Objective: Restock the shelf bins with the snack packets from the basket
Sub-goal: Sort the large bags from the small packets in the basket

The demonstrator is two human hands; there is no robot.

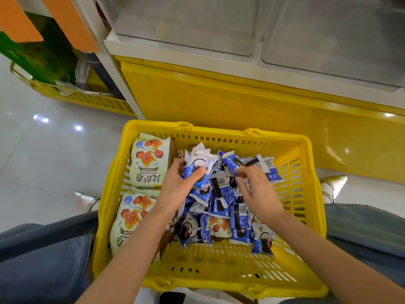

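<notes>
Clear shelf bins are sitting above a yellow basket, which is resting on the floor between the person's knees. Cream packets are lying along the basket's left side, and blue snack packets are lying heaped in its middle. The left hand is gripping a bunch of these, while the right hand is pinching one atop the heap.

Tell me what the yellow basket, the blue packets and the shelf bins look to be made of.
The basket: moulded hard plastic, fairly glossy, judging by its slotted walls and moulded-in rim clips.
The blue packets: thin printed plastic film, shiny and crinkled, with crimped ends; any foil lining cannot be seen.
The shelf bins: clear rigid plastic, probably acrylic, slightly hazy, with see-through walls.
</notes>
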